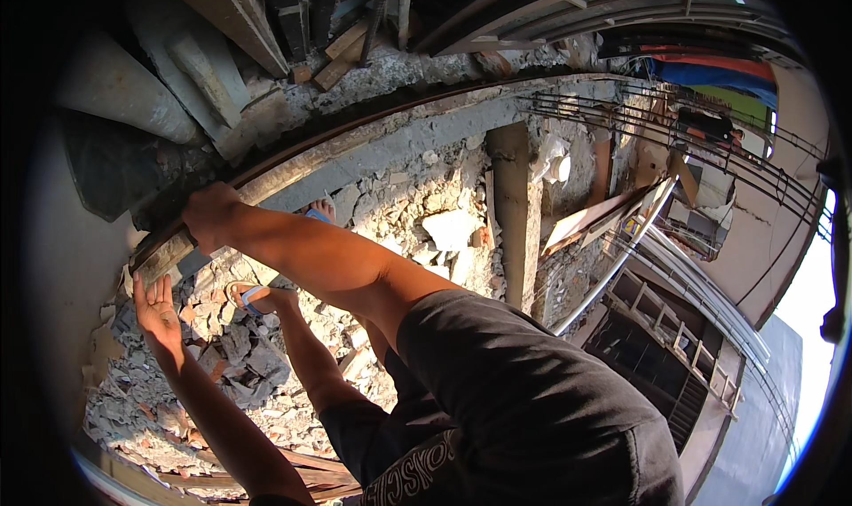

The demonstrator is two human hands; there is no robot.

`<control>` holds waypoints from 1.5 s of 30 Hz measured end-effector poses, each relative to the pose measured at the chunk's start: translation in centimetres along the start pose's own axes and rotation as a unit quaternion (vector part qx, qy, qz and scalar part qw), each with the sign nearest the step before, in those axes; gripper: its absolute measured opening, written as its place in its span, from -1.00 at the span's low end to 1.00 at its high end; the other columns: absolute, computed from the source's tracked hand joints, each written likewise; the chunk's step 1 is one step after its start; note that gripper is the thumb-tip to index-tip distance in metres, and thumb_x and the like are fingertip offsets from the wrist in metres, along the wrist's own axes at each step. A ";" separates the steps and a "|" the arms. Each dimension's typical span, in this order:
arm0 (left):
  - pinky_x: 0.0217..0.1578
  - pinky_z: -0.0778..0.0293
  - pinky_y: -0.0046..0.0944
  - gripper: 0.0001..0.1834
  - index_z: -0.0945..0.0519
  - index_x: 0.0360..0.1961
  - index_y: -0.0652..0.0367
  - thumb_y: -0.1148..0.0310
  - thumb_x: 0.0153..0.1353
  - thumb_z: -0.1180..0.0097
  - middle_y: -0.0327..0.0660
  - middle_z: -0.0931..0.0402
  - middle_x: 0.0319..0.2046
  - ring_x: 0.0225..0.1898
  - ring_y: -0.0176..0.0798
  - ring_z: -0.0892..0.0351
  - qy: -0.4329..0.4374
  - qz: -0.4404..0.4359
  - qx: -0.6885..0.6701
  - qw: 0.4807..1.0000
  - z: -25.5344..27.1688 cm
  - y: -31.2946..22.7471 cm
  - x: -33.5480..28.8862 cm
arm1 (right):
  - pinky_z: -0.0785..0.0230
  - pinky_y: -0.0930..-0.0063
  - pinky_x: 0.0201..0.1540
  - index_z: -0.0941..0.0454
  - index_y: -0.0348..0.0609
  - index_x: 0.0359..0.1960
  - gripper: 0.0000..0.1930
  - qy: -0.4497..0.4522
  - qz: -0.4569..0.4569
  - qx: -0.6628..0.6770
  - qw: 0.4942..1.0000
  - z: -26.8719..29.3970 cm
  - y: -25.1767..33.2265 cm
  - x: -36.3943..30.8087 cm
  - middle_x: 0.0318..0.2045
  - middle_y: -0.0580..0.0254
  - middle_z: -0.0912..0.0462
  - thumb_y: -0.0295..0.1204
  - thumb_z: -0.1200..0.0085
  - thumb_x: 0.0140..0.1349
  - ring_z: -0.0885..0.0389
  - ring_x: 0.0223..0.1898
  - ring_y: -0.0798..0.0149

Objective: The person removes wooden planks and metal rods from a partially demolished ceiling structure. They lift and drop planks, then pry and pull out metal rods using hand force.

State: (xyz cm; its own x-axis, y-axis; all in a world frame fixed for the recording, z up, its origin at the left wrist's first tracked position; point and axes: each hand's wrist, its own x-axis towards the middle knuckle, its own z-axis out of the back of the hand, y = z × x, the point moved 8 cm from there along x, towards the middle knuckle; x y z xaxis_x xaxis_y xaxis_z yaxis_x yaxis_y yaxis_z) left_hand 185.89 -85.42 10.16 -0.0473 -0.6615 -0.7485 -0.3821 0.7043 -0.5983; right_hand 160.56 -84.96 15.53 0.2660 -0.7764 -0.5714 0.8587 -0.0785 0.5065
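A long wooden board (pixel 266 179), weathered and dark-edged, runs from the left up toward the far right; the lens bends it. My right hand (pixel 210 217) is closed at its near end, seemingly gripping the board's edge; the fingertips are hidden. Just below that end, my left hand (pixel 158 312) is open, palm showing and fingers stretched toward the board. Whether those fingertips touch it I cannot tell. Broken rubble (pixel 240 351) lies beneath both arms. My feet, in flip-flops (pixel 253 298), stand on the rubble below the board.
Grey slabs and boards (pixel 133 89) lean beyond the board at upper left. A concrete post (pixel 510 213) stands across the rubble. Long steel rebars (pixel 710 142) and white pipes (pixel 701 284) extend at the right. Another person (pixel 710 129) is in the far background.
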 end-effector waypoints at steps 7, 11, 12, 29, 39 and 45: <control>0.15 -0.52 -0.11 -0.45 -0.43 0.20 0.19 0.12 0.29 -0.16 -0.04 -0.47 0.11 0.18 -0.08 -0.46 -0.136 0.060 0.041 0.988 -0.3 -0.3 2.1 | -0.55 0.21 -0.10 -0.75 0.01 -0.24 -0.66 -0.019 -0.004 0.004 1.000 0.4 0.1 0.2 -0.21 0.16 -0.74 -0.21 -0.22 -0.08 -0.70 -0.08 0.13; 0.07 -0.60 -0.19 -0.55 -0.50 0.09 0.23 0.20 0.26 -0.14 -0.10 -0.56 0.01 0.02 -0.14 -0.60 -0.084 0.055 0.055 0.993 -2.2 -0.5 3.0 | -0.55 0.22 -0.09 -0.75 -0.01 -0.23 -0.66 -0.012 -0.013 0.014 1.000 0.8 -0.4 0.1 -0.21 0.14 -0.74 -0.23 -0.24 -0.09 -0.70 -0.08 0.12; 0.05 -0.61 -0.20 -0.57 -0.51 0.07 0.24 0.22 0.26 -0.13 -0.11 -0.58 -0.01 -0.02 -0.14 -0.63 -0.114 0.049 0.074 0.989 -2.1 -0.7 2.7 | -0.56 0.23 -0.10 -0.74 -0.02 -0.24 -0.67 0.000 -0.005 0.020 1.000 0.6 -0.3 0.2 -0.22 0.13 -0.74 -0.26 -0.24 -0.09 -0.71 -0.10 0.12; -0.26 -0.75 -0.01 -0.57 -0.52 -0.10 0.46 0.36 0.09 -0.31 -0.01 -0.53 -0.12 -0.24 -0.04 -0.62 -0.287 -0.106 0.064 0.950 -7.9 -6.6 -8.9 | -0.52 0.12 -0.02 -0.55 -0.11 -0.08 -0.56 0.024 -0.002 -0.024 0.999 4.2 3.3 -2.6 -0.13 -0.09 -0.66 -0.29 -0.16 -0.07 -0.64 -0.06 -0.11; 0.30 -0.23 0.33 -0.21 -0.28 0.19 0.27 -0.30 0.33 0.27 0.07 -0.47 0.01 0.09 0.15 -0.46 -0.166 -0.029 -0.224 0.960 -1.7 -5.0 -16.9 | -0.56 0.31 -0.12 -0.74 -0.10 -0.32 -0.69 0.026 0.085 -0.038 0.995 8.3 6.9 -10.5 -0.31 0.05 -0.74 -0.23 -0.17 -0.06 -0.73 -0.20 0.10; 0.40 -0.01 0.28 -0.17 -0.25 0.18 0.48 -0.23 0.40 0.30 0.32 -0.07 0.36 0.41 0.22 -0.06 -0.137 0.051 -0.293 0.945 3.9 -1.4 -19.3 | -0.54 0.28 -0.14 -0.70 -0.21 -0.36 -0.66 -0.003 0.078 -0.019 0.997 11.0 10.0 -17.8 -0.36 -0.04 -0.71 -0.24 -0.18 -0.16 -0.72 -0.23 0.03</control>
State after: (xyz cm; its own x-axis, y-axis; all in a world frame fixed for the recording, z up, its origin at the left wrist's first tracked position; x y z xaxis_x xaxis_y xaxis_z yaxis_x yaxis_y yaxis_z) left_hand 190.92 -72.63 24.31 0.0986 -0.4487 -0.8882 -0.8381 0.4438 -0.3172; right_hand 159.63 -78.77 37.89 0.3947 -0.7808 -0.4844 0.8237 0.0671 0.5631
